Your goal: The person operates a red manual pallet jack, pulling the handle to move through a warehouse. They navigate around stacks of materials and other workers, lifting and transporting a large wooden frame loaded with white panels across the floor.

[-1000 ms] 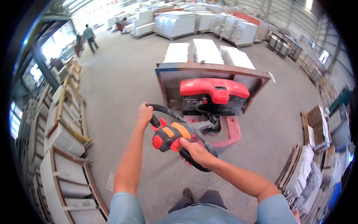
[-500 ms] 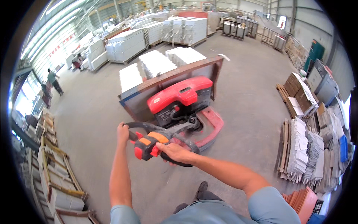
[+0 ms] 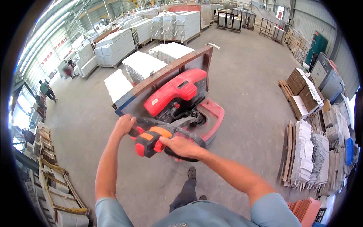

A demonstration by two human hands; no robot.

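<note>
Both my hands grip the looped black tiller handle (image 3: 162, 133) of a red electric pallet truck (image 3: 177, 90). My left hand (image 3: 124, 125) is wrapped round the left side of the loop. On the right side, my right hand (image 3: 182, 146) closes round the loop, its thumb by a red control beside the orange buttons. The tiller head has black, orange and red parts. Beyond the truck's red cover stands a brown-framed metal rack (image 3: 164, 73) loaded with stacks of white slabs (image 3: 141, 65). The truck's forks are hidden.
Wrapped white slab stacks (image 3: 115, 48) stand at the far left. A person (image 3: 47, 90) is by the left wall. Along the right are cartons on a pallet (image 3: 304, 90) and upright white strips (image 3: 302, 151). Wooden crates (image 3: 60, 185) line the lower left. Grey concrete floor (image 3: 249, 102) lies between.
The truck and loaded rack have shifted left and turned slightly in view. My left hand and forearm have moved up and outward; a foot now shows further forward. Both hands keep their grip.
</note>
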